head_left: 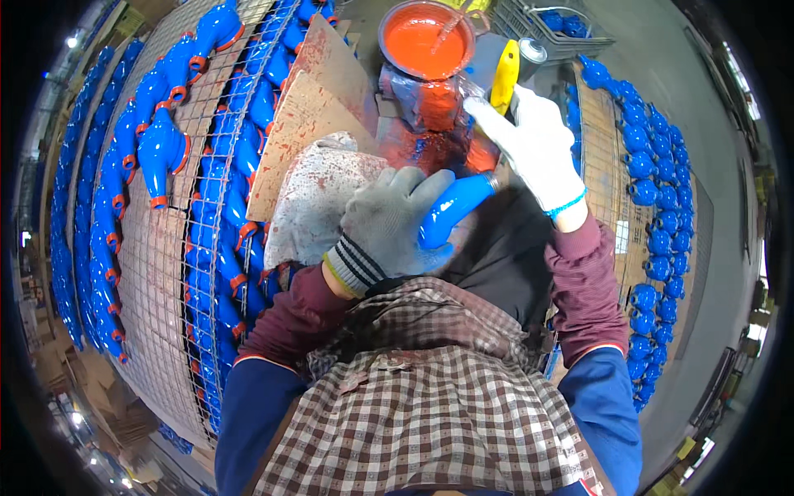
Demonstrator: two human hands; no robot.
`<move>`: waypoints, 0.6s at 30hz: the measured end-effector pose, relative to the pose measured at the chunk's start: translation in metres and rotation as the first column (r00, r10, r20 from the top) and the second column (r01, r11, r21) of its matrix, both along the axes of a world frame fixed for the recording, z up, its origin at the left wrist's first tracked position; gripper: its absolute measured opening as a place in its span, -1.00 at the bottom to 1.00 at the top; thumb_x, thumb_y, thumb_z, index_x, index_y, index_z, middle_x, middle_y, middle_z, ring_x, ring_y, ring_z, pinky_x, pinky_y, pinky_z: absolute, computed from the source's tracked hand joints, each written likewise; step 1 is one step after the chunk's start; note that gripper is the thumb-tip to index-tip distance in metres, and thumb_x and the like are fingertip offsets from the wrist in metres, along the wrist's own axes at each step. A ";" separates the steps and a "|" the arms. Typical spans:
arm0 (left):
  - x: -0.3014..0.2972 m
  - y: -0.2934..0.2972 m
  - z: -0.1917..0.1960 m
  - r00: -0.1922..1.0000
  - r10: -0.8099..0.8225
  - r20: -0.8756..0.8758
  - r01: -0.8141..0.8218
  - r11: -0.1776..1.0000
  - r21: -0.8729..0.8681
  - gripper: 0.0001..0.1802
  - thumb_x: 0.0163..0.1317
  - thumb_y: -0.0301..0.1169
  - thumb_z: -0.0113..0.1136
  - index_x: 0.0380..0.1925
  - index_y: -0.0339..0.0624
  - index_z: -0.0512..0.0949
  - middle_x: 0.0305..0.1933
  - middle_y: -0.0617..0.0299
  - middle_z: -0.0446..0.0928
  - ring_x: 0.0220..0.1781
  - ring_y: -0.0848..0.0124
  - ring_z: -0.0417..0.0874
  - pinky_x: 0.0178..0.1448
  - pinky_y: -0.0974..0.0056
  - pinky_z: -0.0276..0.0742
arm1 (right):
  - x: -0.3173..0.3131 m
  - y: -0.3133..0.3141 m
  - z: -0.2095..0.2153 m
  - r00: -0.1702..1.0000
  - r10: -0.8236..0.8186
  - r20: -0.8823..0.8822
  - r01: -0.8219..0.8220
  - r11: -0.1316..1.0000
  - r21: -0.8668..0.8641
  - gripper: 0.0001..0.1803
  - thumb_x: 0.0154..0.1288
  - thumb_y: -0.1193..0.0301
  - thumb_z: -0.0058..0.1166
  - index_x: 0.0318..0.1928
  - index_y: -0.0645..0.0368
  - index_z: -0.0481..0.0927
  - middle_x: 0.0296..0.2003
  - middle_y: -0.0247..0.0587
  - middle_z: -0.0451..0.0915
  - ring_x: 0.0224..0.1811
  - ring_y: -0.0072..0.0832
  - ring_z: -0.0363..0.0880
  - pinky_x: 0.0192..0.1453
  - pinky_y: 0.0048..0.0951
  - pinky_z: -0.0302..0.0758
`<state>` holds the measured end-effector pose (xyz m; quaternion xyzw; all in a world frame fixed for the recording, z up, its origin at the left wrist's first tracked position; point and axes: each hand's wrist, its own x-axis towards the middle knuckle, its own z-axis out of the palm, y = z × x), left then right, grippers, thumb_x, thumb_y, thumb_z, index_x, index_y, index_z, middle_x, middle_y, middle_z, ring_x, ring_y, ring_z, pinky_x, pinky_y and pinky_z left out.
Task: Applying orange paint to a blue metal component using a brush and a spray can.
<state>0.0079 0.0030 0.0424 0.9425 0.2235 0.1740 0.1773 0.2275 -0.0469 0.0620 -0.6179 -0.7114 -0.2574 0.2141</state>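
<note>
My left hand [385, 219], in a grey knit glove with a striped cuff, is closed around a glossy blue metal fitting [456, 205] above my lap. The fitting's bare metal end points up and right. In a white glove, my right hand [542, 149] grips a paintbrush by its yellow handle [505, 76], which stands up past the fingers. Below that hand the brush's orange-red end shows close to the fitting's bare end; whether they touch, I cannot tell. Ahead of both hands, a round tub [428, 78] holds orange-red paint [418, 37] with a stick in it.
On the left, wire-mesh racks [169, 273] carry many blue fittings with red-painted ends [164, 153]. Paint-spattered cardboard [310, 124] and a stained cloth [318, 186] lie beside my left hand. More blue fittings [657, 211] line a board at right. A can [532, 51] and grey crate [608, 41] stand ahead.
</note>
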 end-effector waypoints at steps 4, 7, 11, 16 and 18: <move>0.002 -0.003 0.007 0.999 0.036 -0.007 -0.036 0.998 -0.046 -0.21 -0.35 -0.09 0.50 0.03 0.05 0.51 -0.24 0.15 0.50 -0.19 0.14 0.60 -0.17 0.06 0.54 | -0.004 -0.011 0.001 0.993 -0.050 -0.106 0.043 0.996 -0.072 -0.69 0.12 0.41 0.26 -0.08 -0.17 0.69 -0.39 -0.27 0.56 -0.49 -0.35 0.53 -0.48 -0.35 0.43; -0.001 -0.002 0.001 0.997 0.062 -0.037 -0.066 0.991 -0.113 -0.21 -0.33 -0.10 0.49 0.05 0.03 0.50 -0.25 0.10 0.49 -0.19 0.07 0.59 -0.14 0.05 0.54 | -0.007 -0.027 0.008 1.000 -0.011 0.020 0.010 0.999 0.030 -0.76 0.17 0.37 0.28 -0.11 0.02 0.67 -0.47 -0.27 0.57 -0.56 -0.35 0.51 -0.51 -0.36 0.42; -0.005 0.011 -0.015 0.996 0.039 0.077 0.004 0.874 -0.486 -0.13 -0.21 -0.13 0.44 0.19 -0.15 0.40 -0.07 0.09 0.53 -0.07 0.23 0.61 0.01 0.17 0.53 | -0.012 -0.048 0.008 0.636 -0.101 -0.765 0.045 0.995 -0.094 -0.85 0.17 0.43 0.28 -0.24 0.12 0.64 -0.40 -0.34 0.56 -0.53 -0.52 0.48 -0.35 -0.55 0.45; -0.015 0.007 -0.045 0.815 0.320 0.482 0.515 -0.019 -0.857 -0.25 0.08 -0.07 0.25 0.20 -0.33 0.37 0.13 0.13 0.51 0.05 0.38 0.59 0.16 0.23 0.50 | -0.014 -0.053 -0.023 0.328 0.299 -0.896 0.024 0.946 0.325 -0.83 0.28 0.43 0.14 -0.13 0.11 0.52 -0.25 -0.31 0.55 -0.28 -0.59 0.50 -0.13 -0.52 0.47; -0.018 -0.004 -0.054 0.801 0.443 0.402 0.549 -0.275 -0.789 -0.25 0.14 -0.01 0.20 0.21 -0.29 0.37 0.13 0.10 0.51 0.07 0.36 0.58 0.18 0.22 0.50 | -0.023 -0.053 -0.039 -0.039 0.320 -0.946 0.097 0.944 0.316 -0.82 0.32 0.41 0.11 -0.10 0.12 0.50 -0.21 -0.28 0.54 -0.20 -0.56 0.51 -0.06 -0.47 0.47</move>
